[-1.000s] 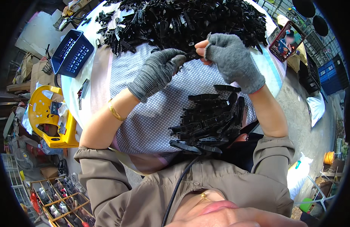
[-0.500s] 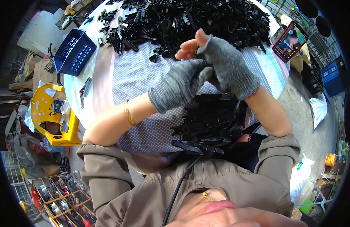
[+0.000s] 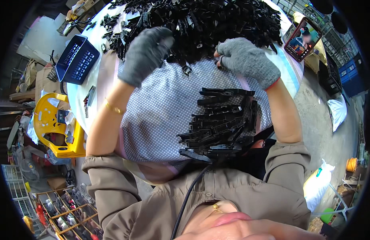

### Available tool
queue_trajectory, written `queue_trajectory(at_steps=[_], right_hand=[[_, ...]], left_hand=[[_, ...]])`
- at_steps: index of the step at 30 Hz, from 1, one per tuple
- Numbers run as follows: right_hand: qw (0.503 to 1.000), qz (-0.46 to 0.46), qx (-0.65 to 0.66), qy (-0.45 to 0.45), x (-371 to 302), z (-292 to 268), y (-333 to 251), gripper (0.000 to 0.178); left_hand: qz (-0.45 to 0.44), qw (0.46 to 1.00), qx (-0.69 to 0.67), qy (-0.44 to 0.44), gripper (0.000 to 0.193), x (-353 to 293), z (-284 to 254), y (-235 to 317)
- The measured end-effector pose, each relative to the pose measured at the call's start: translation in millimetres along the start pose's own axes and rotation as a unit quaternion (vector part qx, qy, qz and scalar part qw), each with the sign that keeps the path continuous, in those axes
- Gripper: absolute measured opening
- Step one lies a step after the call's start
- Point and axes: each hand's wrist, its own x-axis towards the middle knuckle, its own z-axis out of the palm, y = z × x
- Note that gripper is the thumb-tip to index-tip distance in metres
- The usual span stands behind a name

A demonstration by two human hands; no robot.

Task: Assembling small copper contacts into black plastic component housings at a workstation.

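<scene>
A big heap of black plastic parts (image 3: 193, 24) covers the far side of the round table. My left hand (image 3: 147, 54), in a grey fingerless glove, is over the heap's near left edge; its fingers are blurred. At the heap's near right edge is my right hand (image 3: 249, 62), gloved alike. Its fingers are curled, their bare tips close to black pieces, and what they may hold is hidden. One loose black part (image 3: 187, 70) lies on the dotted cloth between my hands. Close to my body, long black parts (image 3: 217, 122) lie stacked in rough rows.
A blue perforated basket (image 3: 78, 60) stands at the table's left edge, with a small tool (image 3: 89, 101) nearer to me. On the right, a phone (image 3: 303, 39) is propped up. A yellow plastic chair (image 3: 57, 126) is left of the table. A black cable (image 3: 189, 196) runs down my front.
My hands were together over the middle; now they are apart, the left moved left and farther out, the right slightly lower. The stack near me is uncovered, with long parts at its far edge.
</scene>
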Motion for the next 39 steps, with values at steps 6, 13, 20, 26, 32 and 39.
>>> queue_trajectory(at_steps=[6,13,20,26,32,39], right_hand=[[0.991,-0.067,-0.119,0.005,-4,6,-16,0.019],[0.971,-0.074,0.224,0.051,8,14,-9,0.011],[0.919,0.124,0.375,0.004,8,3,-20,0.017],[0.834,0.132,0.535,0.025,6,4,-33,0.021],[0.857,0.065,0.511,0.029,4,-1,-23,0.02],[0.888,0.046,0.455,0.045,1,0,-23,0.021]], left_hand=[[-0.21,0.968,0.058,-0.127,0.043,46,11,-28],[-0.316,0.909,-0.268,-0.046,0.034,34,-1,-38],[-0.23,0.785,-0.575,0.014,0.025,5,-9,-18],[-0.173,0.839,-0.508,-0.088,0.036,-18,12,30],[-0.219,0.896,-0.338,-0.186,0.032,-19,-5,50],[-0.194,0.897,-0.348,-0.19,0.033,-23,-5,46]])
